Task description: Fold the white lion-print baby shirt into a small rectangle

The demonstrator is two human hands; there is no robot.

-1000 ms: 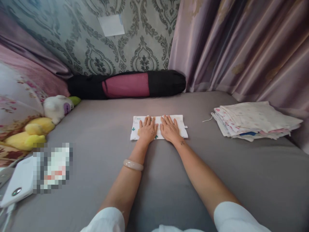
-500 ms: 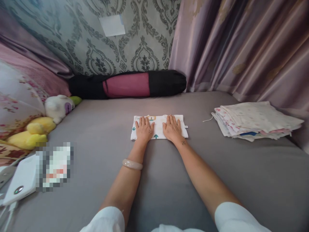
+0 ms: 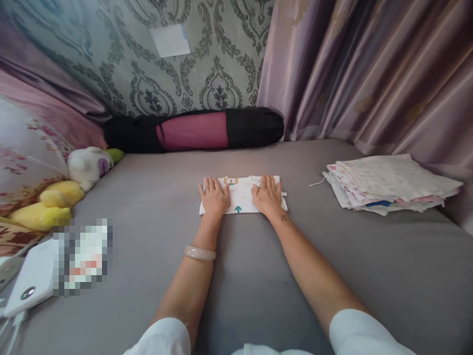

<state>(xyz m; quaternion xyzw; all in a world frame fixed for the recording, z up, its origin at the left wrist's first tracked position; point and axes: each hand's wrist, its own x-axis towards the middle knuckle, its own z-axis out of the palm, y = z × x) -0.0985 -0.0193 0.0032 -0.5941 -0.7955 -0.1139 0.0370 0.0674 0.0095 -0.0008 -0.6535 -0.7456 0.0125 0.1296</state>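
Observation:
A white printed cloth (image 3: 240, 197), folded into a flat rectangle, lies on the grey bed sheet (image 3: 244, 266). Green arrow shapes and an orange figure show on its face, and a small tag sticks out at its right edge. Pressed flat on the cloth's left part is my left hand (image 3: 215, 197), fingers spread, with a pale bangle (image 3: 200, 253) on that forearm. My right hand (image 3: 268, 195) rests palm down on the right part, its fingers stretched out too. Neither hand grips the fabric.
To the right lies a stack of folded cloths (image 3: 395, 180). A long black and maroon bag (image 3: 192, 130) runs along the wall. On the left are plush toys (image 3: 86, 165), a white power bank (image 3: 33, 276) with cables, and a blurred-out object (image 3: 86, 256).
My hands have slid apart over the cloth, the left one toward its left edge and the right one slightly toward its right edge. The cloth stays in place.

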